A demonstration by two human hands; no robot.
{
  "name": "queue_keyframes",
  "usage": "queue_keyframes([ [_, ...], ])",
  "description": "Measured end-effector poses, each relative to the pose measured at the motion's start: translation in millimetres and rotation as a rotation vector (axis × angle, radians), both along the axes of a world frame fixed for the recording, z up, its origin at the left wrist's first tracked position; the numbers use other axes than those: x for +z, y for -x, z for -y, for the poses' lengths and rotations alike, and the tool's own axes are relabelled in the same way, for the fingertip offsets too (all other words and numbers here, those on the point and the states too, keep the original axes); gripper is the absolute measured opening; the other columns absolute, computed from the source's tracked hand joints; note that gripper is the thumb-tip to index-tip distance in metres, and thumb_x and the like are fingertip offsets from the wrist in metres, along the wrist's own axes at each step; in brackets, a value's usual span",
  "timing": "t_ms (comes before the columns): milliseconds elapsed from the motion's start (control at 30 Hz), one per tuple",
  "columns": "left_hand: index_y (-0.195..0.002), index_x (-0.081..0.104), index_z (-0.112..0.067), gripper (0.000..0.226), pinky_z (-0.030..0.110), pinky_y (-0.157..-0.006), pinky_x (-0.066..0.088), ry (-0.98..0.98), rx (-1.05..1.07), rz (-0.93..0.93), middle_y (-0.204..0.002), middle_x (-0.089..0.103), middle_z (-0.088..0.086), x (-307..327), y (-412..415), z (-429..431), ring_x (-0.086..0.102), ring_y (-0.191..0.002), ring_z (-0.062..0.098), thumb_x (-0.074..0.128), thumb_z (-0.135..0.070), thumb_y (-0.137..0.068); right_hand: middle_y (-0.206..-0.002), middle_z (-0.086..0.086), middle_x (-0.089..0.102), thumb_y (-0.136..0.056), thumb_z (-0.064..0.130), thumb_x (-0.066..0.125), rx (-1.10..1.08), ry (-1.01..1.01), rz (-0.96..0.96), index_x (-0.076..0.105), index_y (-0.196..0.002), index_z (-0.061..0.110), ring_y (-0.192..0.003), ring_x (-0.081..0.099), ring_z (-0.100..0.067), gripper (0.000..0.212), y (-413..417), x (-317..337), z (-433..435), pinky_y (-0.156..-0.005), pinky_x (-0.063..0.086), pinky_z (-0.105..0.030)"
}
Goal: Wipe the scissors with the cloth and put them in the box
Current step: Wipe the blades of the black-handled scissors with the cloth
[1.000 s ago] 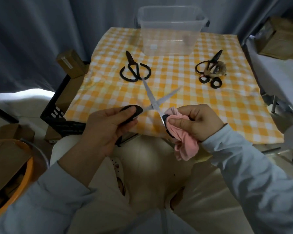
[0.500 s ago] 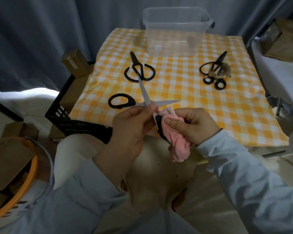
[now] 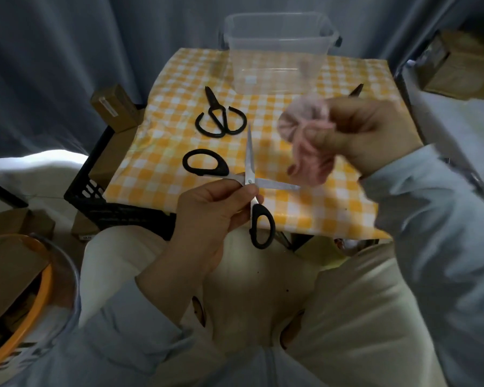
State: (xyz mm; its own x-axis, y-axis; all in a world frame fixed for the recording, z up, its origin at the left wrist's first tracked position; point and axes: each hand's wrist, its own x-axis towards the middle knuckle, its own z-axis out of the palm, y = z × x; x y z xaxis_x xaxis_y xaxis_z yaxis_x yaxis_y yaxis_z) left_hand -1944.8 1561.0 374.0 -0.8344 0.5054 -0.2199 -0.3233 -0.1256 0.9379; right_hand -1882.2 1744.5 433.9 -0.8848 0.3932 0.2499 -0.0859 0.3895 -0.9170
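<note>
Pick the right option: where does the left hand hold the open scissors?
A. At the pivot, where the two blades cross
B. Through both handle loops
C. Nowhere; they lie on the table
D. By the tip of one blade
A: the left hand pinches the scissors at the pivot. Both black handle loops are free, and the right hand holds the pink cloth.

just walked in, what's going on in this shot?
A person sits at a table with a yellow checked cover, cleaning scissors. The left hand pinches the scissors near the pivot, blades spread wide. The right hand holds a pink cloth above the table, clear of the blades. The clear box at the far edge shows no scissors inside. Black scissors lie on the table; the tip of a third pair shows behind the right hand.
</note>
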Motion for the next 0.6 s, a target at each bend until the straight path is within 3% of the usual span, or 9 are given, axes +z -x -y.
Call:
queue_keyframes([
  [100, -0.078, 0.07, 0.0, 0.005, 0.022, -0.063, 0.055, 0.036, 0.035, -0.091, -0.071, 0.07, 0.01, 0.3, -3.0, -1.6, 0.066, -0.064, 0.014, 0.067, -0.004, -0.08, -0.072, 0.001, 0.072, -0.083, -0.004, 0.06, 0.108, 0.236, 0.146, 0.065, -0.096, 0.01, -0.066, 0.068, -0.013, 0.02, 6.2, -21.9, 21.4, -0.058, 0.056, -0.027],
  [167, -0.076, 0.069, -0.005, 0.004, 0.018, -0.058, 0.052, 0.051, 0.072, -0.104, -0.064, 0.069, 0.003, 0.9, -5.1, -2.3, 0.065, -0.057, 0.011, 0.07, -0.001, -0.077, -0.079, -0.01, 0.071, -0.078, -0.005, 0.063, 0.112, 0.441, 0.214, 0.065, -0.097, 0.004, -0.075, 0.068, -0.023, 0.021, 8.2, -31.4, 29.5, -0.064, 0.058, -0.038],
  [267, -0.072, 0.068, -0.012, 0.014, 0.016, -0.055, 0.052, 0.058, 0.099, -0.103, -0.057, 0.067, -0.005, -0.8, -4.9, -1.6, 0.063, -0.054, 0.008, 0.07, 0.001, -0.076, -0.094, -0.022, 0.062, -0.059, 0.006, 0.055, 0.089, 0.566, 0.325, 0.061, -0.109, -0.007, -0.086, 0.061, -0.03, 0.052, 16.4, -30.4, 32.6, -0.08, 0.054, -0.042],
  [333, -0.073, 0.068, -0.013, 0.014, 0.017, -0.057, 0.053, 0.065, 0.093, -0.112, -0.059, 0.068, -0.004, -1.5, -4.6, -1.0, 0.065, -0.058, 0.009, 0.07, 0.0, -0.077, -0.103, -0.024, 0.056, -0.064, 0.018, 0.059, 0.076, 0.715, 0.378, 0.051, -0.122, -0.012, -0.095, 0.054, -0.032, 0.066, 18.0, -30.8, 32.2, -0.092, 0.044, -0.046],
  [400, -0.07, 0.069, -0.014, 0.017, 0.018, -0.058, 0.054, 0.058, 0.079, -0.12, -0.06, 0.069, -0.003, -1.9, -5.4, -1.3, 0.066, -0.059, 0.011, 0.07, 0.0, -0.078, -0.101, -0.027, 0.06, -0.082, 0.025, 0.053, 0.04, 0.736, 0.308, 0.057, -0.113, -0.012, -0.09, 0.058, -0.034, 0.048, 14.8, -36.4, 32.7, -0.087, 0.047, -0.046],
  [467, -0.06, 0.071, -0.021, 0.028, 0.018, -0.058, 0.054, 0.048, 0.07, -0.133, -0.058, 0.067, -0.003, -1.3, -6.0, -2.5, 0.065, -0.058, 0.011, 0.07, 0.001, -0.078, -0.089, -0.025, 0.064, -0.088, 0.016, 0.054, 0.041, 0.666, 0.258, 0.062, -0.099, -0.011, -0.077, 0.063, -0.032, 0.03, 8.9, -44.5, 34.8, -0.072, 0.054, -0.038],
  [533, -0.057, 0.07, -0.021, 0.031, 0.019, -0.057, 0.054, 0.035, 0.06, -0.15, -0.056, 0.066, -0.003, 0.1, -6.7, -3.4, 0.064, -0.056, 0.01, 0.069, 0.002, -0.078, -0.075, -0.018, 0.065, -0.083, 0.008, 0.059, 0.103, 0.643, 0.242, 0.062, -0.093, -0.013, -0.066, 0.064, -0.024, 0.023, 5.7, -51.1, 36.1, -0.062, 0.055, -0.03],
  [600, -0.063, 0.069, -0.018, 0.026, 0.018, -0.057, 0.054, 0.02, 0.039, -0.163, -0.057, 0.067, -0.003, 2.9, -8.3, -3.5, 0.065, -0.056, 0.01, 0.068, 0.003, -0.079, -0.069, -0.013, 0.063, -0.073, 0.011, 0.066, 0.123, 0.568, 0.246, 0.064, -0.085, -0.009, -0.066, 0.062, -0.02, 0.024, 4.8, -52.6, 36.2, -0.062, 0.056, -0.027],
])
